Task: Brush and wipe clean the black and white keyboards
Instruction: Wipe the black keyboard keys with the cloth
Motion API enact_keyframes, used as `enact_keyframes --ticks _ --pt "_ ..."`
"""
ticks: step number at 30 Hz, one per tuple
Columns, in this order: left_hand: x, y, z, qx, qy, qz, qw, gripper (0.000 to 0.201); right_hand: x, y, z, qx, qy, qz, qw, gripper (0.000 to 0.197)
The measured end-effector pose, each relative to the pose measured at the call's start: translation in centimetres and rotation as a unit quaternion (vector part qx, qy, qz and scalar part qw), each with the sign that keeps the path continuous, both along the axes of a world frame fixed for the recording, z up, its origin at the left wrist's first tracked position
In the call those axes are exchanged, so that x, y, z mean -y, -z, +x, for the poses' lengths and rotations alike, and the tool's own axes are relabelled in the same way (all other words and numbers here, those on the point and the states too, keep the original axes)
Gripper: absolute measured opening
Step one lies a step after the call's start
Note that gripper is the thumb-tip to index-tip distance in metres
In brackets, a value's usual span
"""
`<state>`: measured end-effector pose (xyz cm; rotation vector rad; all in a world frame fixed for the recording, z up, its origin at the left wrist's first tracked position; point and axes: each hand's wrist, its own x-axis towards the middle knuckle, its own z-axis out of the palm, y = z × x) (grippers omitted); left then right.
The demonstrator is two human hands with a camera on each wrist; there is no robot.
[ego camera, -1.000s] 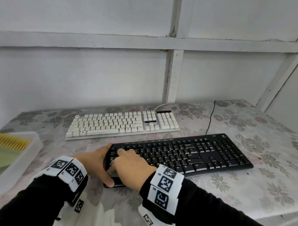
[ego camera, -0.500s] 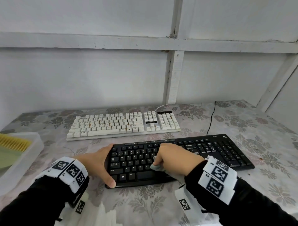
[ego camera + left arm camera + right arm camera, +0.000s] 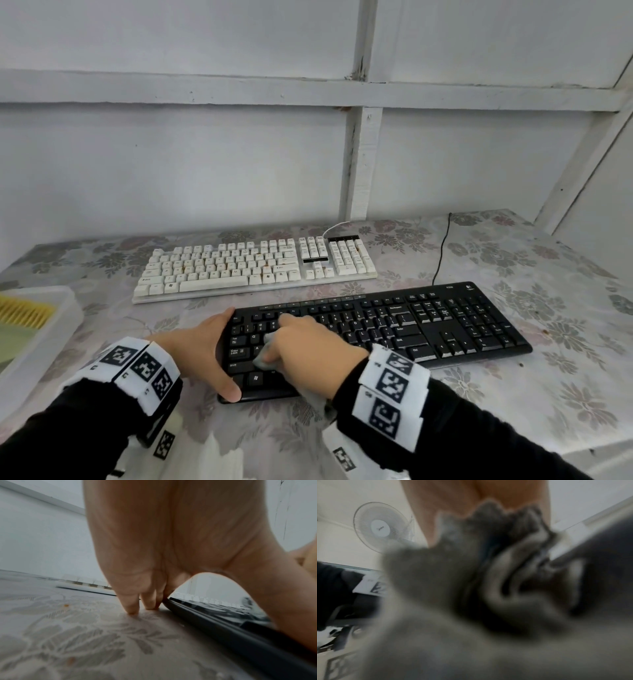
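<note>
The black keyboard [image 3: 428,329] lies near me on the flowered tablecloth. The white keyboard [image 3: 253,270] sits behind it. My left hand [image 3: 205,346] braces the black keyboard's left end, with the thumb on the front corner. In the left wrist view its straight fingertips [image 3: 132,608] press the cloth beside the black keyboard's edge [image 3: 223,626]. My right hand [image 3: 308,346] grips a bunched grey cloth [image 3: 265,356] and presses it onto the left-hand keys. The grey cloth [image 3: 471,588] fills the right wrist view as a blur.
A translucent plastic box [image 3: 51,342] at the left edge holds a yellow brush [image 3: 24,313]. The black cable [image 3: 442,253] runs back to the wall. The table's front right edge [image 3: 599,448] is close. A white fan [image 3: 383,527] shows in the right wrist view.
My right hand swept the cloth from the keyboard's left end to its middle, then back to the left keys. The left hand stayed at the left end.
</note>
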<state>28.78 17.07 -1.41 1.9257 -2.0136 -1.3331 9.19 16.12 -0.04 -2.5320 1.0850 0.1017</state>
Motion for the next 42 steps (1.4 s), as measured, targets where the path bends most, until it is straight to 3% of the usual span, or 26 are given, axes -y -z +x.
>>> enact_keyframes --ticks 5,8,12,14,18,22,27,31,34,36,41,42 --pt "-0.1 -0.2 -0.2 0.013 0.01 0.012 1.0 0.151 2.0 -0.7 -5.3 -0.023 0.053 -0.008 0.998 0.02" --pt "-0.1 -0.1 -0.2 0.014 0.004 0.017 1.0 0.153 2.6 -1.4 -5.9 -0.041 0.064 -0.023 0.997 0.037" --pt "-0.1 0.0 -0.2 0.003 -0.004 0.008 1.0 0.135 1.3 -2.2 -2.0 0.012 -0.002 -0.006 1.0 0.025" --pt "0.1 0.0 -0.4 0.017 0.006 -0.006 1.0 0.141 0.3 -2.0 1.0 0.031 -0.041 0.004 0.999 0.03" --pt "0.2 0.2 -0.2 0.067 -0.002 0.005 0.998 0.15 -0.7 0.0 4.0 -0.017 -0.054 -0.025 0.998 0.03" --pt "0.3 0.3 0.2 0.049 0.007 0.009 0.999 0.158 -0.2 -0.3 0.8 0.003 0.007 0.006 1.0 0.033" --pt "0.1 0.3 0.2 0.013 0.001 0.027 1.0 0.162 1.2 -1.0 -5.5 0.014 0.01 -0.012 1.0 0.029" --pt "0.2 0.5 0.3 0.025 -0.004 0.031 0.999 0.164 3.0 -1.5 -9.0 -0.004 0.08 0.014 0.997 0.026" --pt "0.3 0.8 0.5 0.033 -0.009 0.031 0.999 0.163 2.9 -2.3 -9.4 -0.02 0.07 -0.035 0.997 0.024" --pt "0.4 1.0 0.6 0.034 -0.01 0.029 0.999 0.158 1.9 -2.7 -8.1 0.013 0.036 -0.05 0.998 0.024" --pt "0.6 1.3 0.8 0.037 -0.008 0.028 0.999 0.159 0.4 -0.6 -6.3 0.023 -0.004 -0.045 0.999 0.036" --pt "0.6 1.3 0.8 0.037 -0.009 0.028 0.999 0.159 0.5 -0.3 -6.9 0.03 0.004 -0.053 0.998 0.031"
